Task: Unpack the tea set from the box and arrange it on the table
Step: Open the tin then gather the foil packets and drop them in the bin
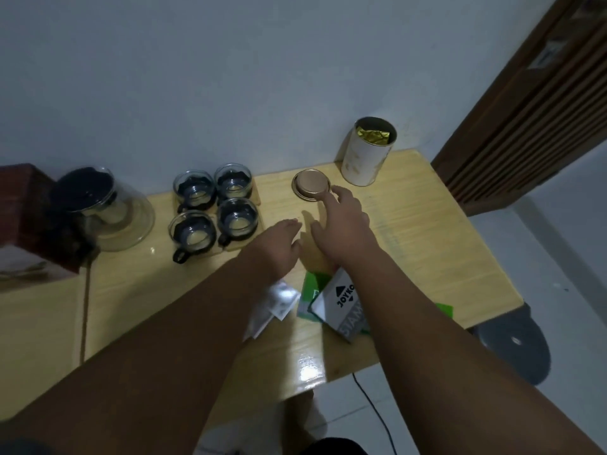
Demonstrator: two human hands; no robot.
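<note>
I am reaching my right hand [341, 218], fingers spread, to the round lid [311, 184] near the desk's [427, 244] far edge; left hand [282, 244] is hovering open. Four cups [215, 206] sitting grouped; I should slide fingertips under the rim.

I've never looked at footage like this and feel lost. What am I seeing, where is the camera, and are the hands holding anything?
There is no machine here: one camera, worn on a person's head, looks down at their bare arms. Both hands reach over a wooden table. The right hand touches a round metal lid with a fingertip; the left hand hovers open. Neither holds anything. At the back stand four glass cups, a glass teapot to their left, and an open tea canister to the right. Near the arms lies a grey Joyko box.
</note>
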